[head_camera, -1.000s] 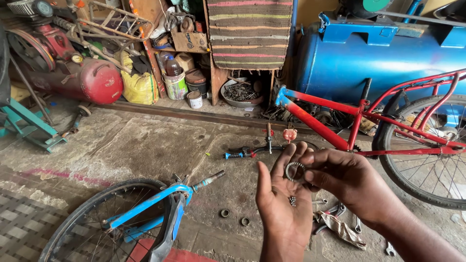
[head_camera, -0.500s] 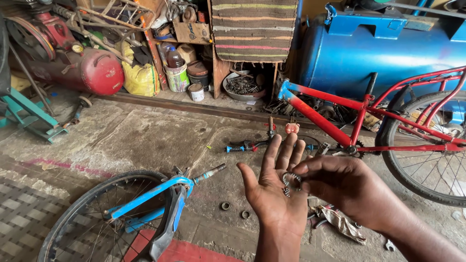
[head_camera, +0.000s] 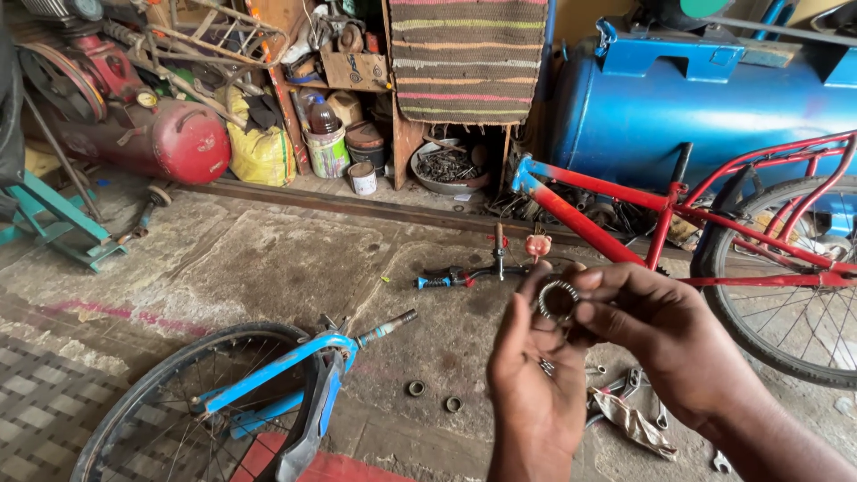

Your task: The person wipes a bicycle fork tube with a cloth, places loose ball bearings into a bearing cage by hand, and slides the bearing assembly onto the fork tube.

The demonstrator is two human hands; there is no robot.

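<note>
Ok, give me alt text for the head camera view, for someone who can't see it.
Two hands meet over a workshop floor: the right hand pinches a small metal bearing ring above the open left hand. A red bicycle frame stands to the right, a blue fork with a wheel lies lower left.

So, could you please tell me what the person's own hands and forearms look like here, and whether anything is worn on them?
Both are bare. The left hand and right hand wear no gloves, and no rings, watch or bracelet show. The right forearm is uncovered to the frame edge, with no sleeve in view. The nails look short. Only the left wrist shows, also bare.
</note>
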